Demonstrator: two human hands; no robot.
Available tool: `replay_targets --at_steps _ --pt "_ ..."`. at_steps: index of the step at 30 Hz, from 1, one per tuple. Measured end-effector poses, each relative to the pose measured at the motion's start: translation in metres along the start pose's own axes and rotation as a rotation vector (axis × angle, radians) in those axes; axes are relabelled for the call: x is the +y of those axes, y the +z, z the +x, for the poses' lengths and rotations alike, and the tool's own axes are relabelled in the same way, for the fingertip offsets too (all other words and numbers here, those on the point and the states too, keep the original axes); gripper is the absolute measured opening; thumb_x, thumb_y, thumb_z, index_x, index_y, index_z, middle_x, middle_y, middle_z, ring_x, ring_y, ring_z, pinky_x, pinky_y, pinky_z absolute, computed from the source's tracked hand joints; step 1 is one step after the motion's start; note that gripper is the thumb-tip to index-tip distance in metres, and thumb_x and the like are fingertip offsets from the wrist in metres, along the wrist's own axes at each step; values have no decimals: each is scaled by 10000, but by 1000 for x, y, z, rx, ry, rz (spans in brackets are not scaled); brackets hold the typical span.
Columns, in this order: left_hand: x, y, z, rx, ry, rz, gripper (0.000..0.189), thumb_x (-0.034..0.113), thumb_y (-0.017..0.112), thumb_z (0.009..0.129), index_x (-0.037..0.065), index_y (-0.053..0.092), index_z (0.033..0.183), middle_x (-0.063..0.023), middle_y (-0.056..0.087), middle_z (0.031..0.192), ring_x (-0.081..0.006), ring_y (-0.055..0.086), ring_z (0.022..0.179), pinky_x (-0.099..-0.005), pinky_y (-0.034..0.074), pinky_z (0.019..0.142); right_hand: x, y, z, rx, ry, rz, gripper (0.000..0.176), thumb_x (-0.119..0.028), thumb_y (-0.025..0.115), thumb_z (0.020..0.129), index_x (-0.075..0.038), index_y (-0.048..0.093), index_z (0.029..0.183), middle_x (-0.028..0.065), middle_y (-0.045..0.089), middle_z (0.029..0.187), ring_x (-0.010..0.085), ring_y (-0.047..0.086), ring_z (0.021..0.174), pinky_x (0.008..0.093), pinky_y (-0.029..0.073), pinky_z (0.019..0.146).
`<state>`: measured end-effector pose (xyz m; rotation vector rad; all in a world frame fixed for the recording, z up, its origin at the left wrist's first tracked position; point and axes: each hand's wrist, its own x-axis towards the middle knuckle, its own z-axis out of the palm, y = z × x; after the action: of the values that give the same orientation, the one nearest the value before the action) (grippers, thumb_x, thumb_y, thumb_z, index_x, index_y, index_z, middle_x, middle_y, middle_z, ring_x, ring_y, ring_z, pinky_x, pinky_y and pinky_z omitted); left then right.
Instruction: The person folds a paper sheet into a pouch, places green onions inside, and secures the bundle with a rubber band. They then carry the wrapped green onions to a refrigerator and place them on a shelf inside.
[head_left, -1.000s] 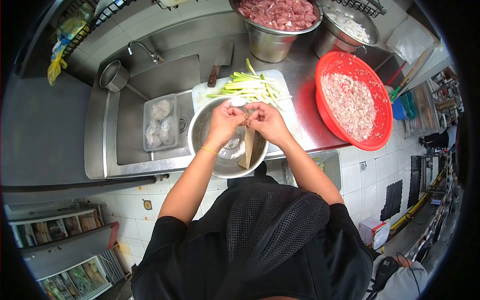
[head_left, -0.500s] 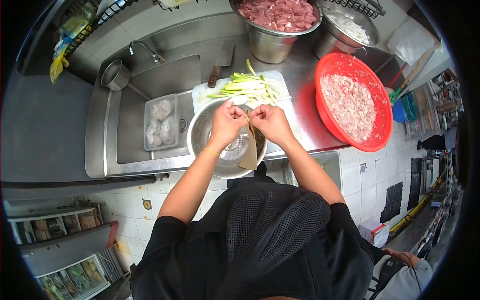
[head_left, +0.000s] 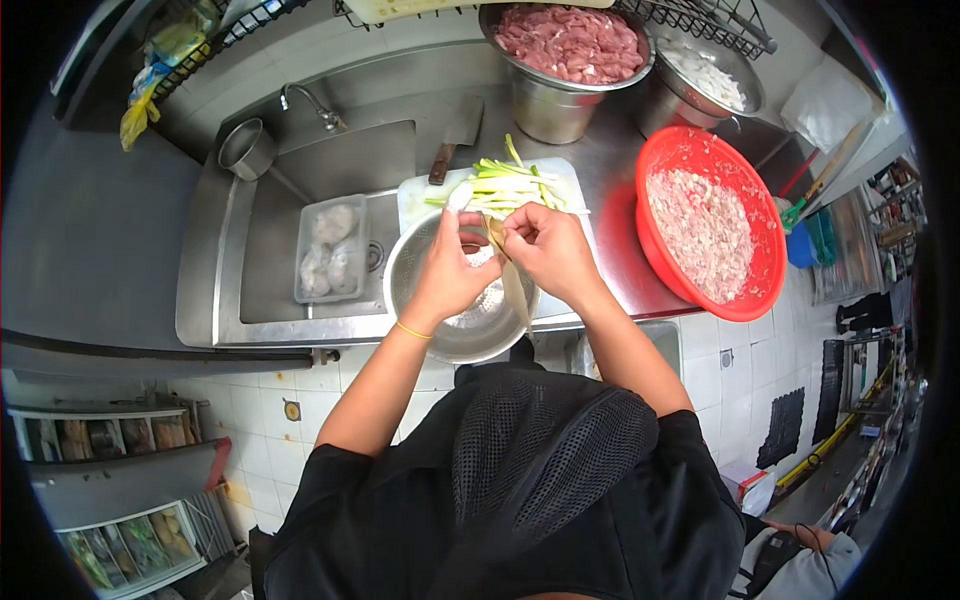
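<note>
Above a metal colander (head_left: 402, 290), my right hand (head_left: 552, 248) pinches the top of a thin brown strip (head_left: 515, 295), which hangs down over the bowl. My left hand (head_left: 452, 268) is close on its left, with thumb and fingers apart and the fingertips right by the strip's upper end. A white covering (head_left: 460, 196) wraps the tip of the left index finger. Just beyond the hands, cut green-and-white stalks (head_left: 505, 185) lie on a white cutting board (head_left: 575, 180). A cleaver (head_left: 460, 130) rests behind the board.
Left is a steel sink (head_left: 262, 240) holding a plastic tub (head_left: 330, 292) of bagged items. A metal pot (head_left: 247, 150) sits at its corner. Sliced raw meat (head_left: 570, 42) fills a bowl at the back. A red basin (head_left: 770, 270) of minced meat overhangs the counter's right edge.
My left hand has opened, its thumb and fingers spreading away from the strip. My right hand keeps its pinch, and the strip has turned edge-on. The view has shifted slightly.
</note>
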<state>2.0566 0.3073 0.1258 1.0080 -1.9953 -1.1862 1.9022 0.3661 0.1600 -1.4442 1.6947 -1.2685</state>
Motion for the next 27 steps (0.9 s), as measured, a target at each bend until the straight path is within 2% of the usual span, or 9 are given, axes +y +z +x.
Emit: replay_targets --at_steps 5,8,11,12,15,19,23,24,27 --pt "9 -3 -9 -42 2 -565 660 21 660 782 0 262 1309 -109 516 1136 -184 565 1019 -315 498 865 9 9 3 -126 20 181 60 11 579 786 32 616 829 24 627 759 64 562 674 223 472 617" --pt "-5 -6 -8 -21 4 -633 635 -26 634 774 1 300 1313 -108 548 1064 -154 591 930 -267 497 791 15 13 3 -126 11 238 44 30 568 797 21 600 827 1 604 772 49 539 684 199 455 627" --pt "-17 -14 -6 -10 20 -522 554 -42 602 775 -10 346 1265 -68 570 931 -121 580 816 -250 486 712 16 10 3 -99 27 298 25 25 571 803 15 592 812 -10 597 784 42 531 696 191 447 636" --pt "-12 -13 -7 90 10 -448 431 -53 584 751 -16 433 1153 -31 560 804 -95 553 690 -241 466 629 18 8 3 -100 30 298 25 25 571 803 15 592 812 -10 597 784 42 531 696 191 447 636" --pt "-19 -25 -3 184 -19 -85 311 -37 602 725 -14 484 1012 -37 554 764 -89 548 633 -233 461 594 24 -4 6 11 -28 170 104 -67 612 755 7 620 827 59 643 707 108 590 634 270 480 603" --pt "-2 -33 -9 269 -65 -67 225 -25 602 703 7 491 896 -31 552 722 -83 539 592 -244 461 577 35 -18 7 154 13 -238 151 -123 614 726 -20 618 837 119 639 661 244 640 617 349 497 595" --pt "9 -7 -17 287 114 204 190 -12 580 696 10 453 835 -111 495 669 -291 535 585 -397 442 557 48 3 -9 254 -65 -422 94 -114 638 720 -51 572 742 104 622 672 283 626 625 372 493 583" --pt "3 4 -15 347 197 185 188 9 595 687 34 423 759 -108 452 612 -271 476 527 -376 421 529 49 10 -17 260 -72 -426 103 -103 646 717 -54 563 752 100 613 666 283 620 617 372 491 580" --pt "7 24 -18 316 214 148 279 -10 570 693 15 539 969 -148 514 731 -334 537 656 -403 451 589 50 20 -36 112 -95 -482 143 -82 653 759 -62 592 887 97 635 711 244 634 641 346 500 610"
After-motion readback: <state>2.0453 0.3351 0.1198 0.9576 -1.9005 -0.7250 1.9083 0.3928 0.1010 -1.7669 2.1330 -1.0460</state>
